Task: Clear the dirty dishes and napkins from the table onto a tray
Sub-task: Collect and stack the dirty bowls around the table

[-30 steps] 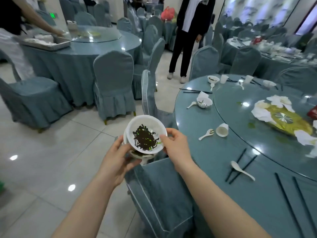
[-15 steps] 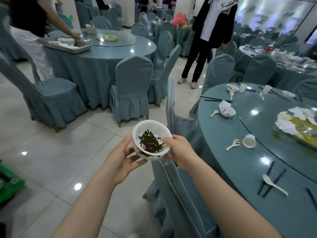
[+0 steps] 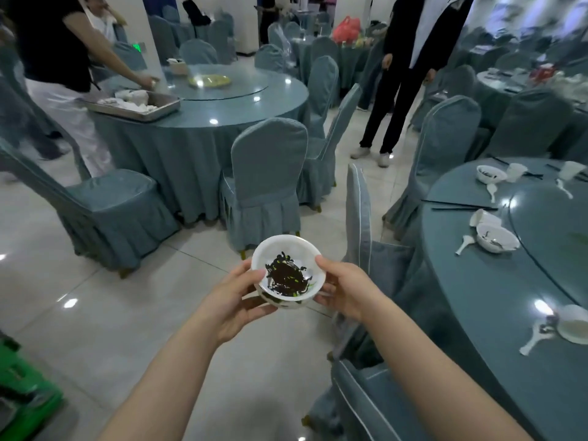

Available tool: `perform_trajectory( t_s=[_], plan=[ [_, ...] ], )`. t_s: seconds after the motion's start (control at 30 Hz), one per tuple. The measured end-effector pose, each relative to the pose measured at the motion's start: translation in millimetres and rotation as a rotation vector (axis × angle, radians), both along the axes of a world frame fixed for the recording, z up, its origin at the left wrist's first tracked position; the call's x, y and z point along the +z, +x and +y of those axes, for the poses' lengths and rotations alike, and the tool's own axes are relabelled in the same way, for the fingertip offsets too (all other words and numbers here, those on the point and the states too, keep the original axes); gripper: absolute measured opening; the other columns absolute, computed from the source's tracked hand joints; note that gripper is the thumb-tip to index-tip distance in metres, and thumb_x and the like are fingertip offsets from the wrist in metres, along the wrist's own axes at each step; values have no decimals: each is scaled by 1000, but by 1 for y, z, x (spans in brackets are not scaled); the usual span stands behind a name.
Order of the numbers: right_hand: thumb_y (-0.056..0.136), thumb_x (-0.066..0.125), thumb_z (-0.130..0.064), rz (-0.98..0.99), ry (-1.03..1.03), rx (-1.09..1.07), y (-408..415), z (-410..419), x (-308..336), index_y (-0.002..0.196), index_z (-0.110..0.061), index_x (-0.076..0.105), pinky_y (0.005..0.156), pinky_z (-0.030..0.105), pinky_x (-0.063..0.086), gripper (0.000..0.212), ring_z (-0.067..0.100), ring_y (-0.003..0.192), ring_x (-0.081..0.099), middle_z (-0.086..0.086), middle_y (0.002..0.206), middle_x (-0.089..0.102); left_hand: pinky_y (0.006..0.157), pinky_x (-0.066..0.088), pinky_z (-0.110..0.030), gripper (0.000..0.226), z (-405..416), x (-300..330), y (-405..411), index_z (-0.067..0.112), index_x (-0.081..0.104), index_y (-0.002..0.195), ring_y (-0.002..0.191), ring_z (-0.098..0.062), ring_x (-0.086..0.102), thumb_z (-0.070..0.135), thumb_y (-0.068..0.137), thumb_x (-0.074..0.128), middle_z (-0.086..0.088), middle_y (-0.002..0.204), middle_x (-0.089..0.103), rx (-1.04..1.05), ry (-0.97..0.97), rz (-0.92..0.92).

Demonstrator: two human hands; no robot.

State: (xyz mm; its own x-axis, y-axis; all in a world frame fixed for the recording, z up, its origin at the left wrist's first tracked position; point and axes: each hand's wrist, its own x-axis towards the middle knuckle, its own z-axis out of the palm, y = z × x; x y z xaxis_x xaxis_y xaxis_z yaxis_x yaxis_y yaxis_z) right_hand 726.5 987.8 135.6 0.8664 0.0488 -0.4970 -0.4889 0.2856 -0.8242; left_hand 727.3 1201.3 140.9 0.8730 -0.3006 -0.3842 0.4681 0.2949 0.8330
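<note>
- White bowl [image 3: 288, 271] at centre frame, held level over the tiled floor [image 3: 95, 313], dark leafy leftovers with green flecks pooled in its bottom; apparently stacked on a second bowl underneath, though only a sliver of that shows.
- Left hand [image 3: 237, 299] cupped at the bowl's lower-left side, thumb on the rim, fingers curled beneath.
- Right hand [image 3: 345, 289] gripping the bowl's right side, thumb tip on the rim, fingers wrapped under and out of sight.
- Bowl sitting between the two hands, carried by both, rim clear above the palms.
- Metal tray [image 3: 133, 106] in the upper left of the frame, on the edge of a far round table [image 3: 206, 122], with white dishes or napkins heaped in it; well apart from the held bowl.
- Another person's hand [image 3: 149, 81] reaching over that table just behind the tray.
- Near round table [image 3: 477, 281] along the right edge of the frame, carrying a dirty bowl [image 3: 496, 238], white spoons [image 3: 464, 243], black chopsticks [image 3: 458, 205] and a small cup [image 3: 572, 323].
- Covered chair [image 3: 264, 183] between the two tables, above the held bowl.
- Green crate [image 3: 22, 393] at lower left.
</note>
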Motion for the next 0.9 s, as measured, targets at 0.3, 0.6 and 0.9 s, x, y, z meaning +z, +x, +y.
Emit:
perform_trajectory(
  t_s=[0.3,0.6,0.9],
  plan=[
    [91,58,-41,-71,-16,-172,117,-30,7,80,-19,71,73,30,51,28,7,58,62,-6,66,66,60,58,-35,31,-34,-5,153,22,64,112,74,-27,70,6,89,50,-11,95,67,-71,-37,49],
    [94,55,-29,-125,-51,-690,186,-124,22,109,-8,66,73,30,53,28,20,79,67,8,97,72,62,58,-35,28,-108,12,334,23,66,108,78,-23,73,9,90,50,-8,93,73,-333,-105,18],
    [94,56,-21,-40,-62,-1161,196,-220,1,104,-12,65,80,32,49,16,22,85,64,6,95,71,62,59,-38,23,-235,37,444,16,62,108,91,-31,65,9,91,48,-15,105,63,-571,-152,73]
  ],
)
